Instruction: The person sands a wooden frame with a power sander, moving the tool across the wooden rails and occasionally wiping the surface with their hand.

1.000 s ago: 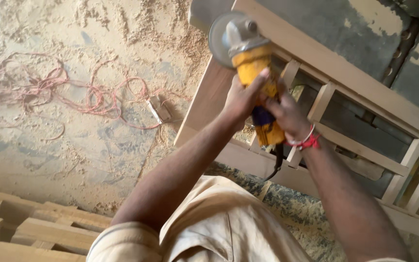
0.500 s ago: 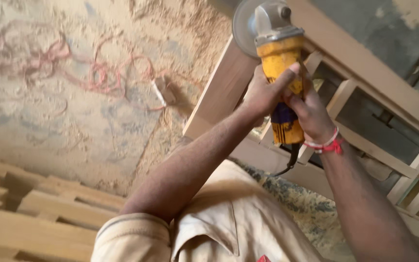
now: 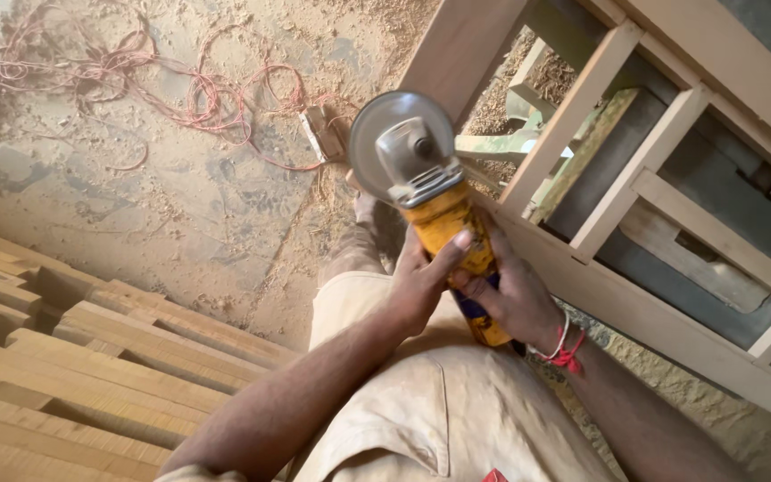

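Both hands grip a yellow angle grinder point(image 3: 443, 219) with a grey head and a round disc point(image 3: 377, 147) at its far end. My left hand point(image 3: 421, 281) wraps the yellow body from the left, thumb across it. From the right, my right hand point(image 3: 515, 299), with a red and white wrist band, holds the rear of the body. The tool is held in the air over my leg and the dusty floor, just left of a pale wooden frame point(image 3: 582, 98); the disc is apart from the wood.
The wooden frame with rails and uprights fills the right side, running diagonally. Stacked pale wooden planks point(image 3: 73, 357) lie at lower left. A tangle of pink cable point(image 3: 162, 85) and a small socket block point(image 3: 319, 134) lie on the sawdust-covered floor point(image 3: 180, 205).
The view has tilted down and the grinder has come away from the frame's top rail toward my body. Both hands keep their grip.
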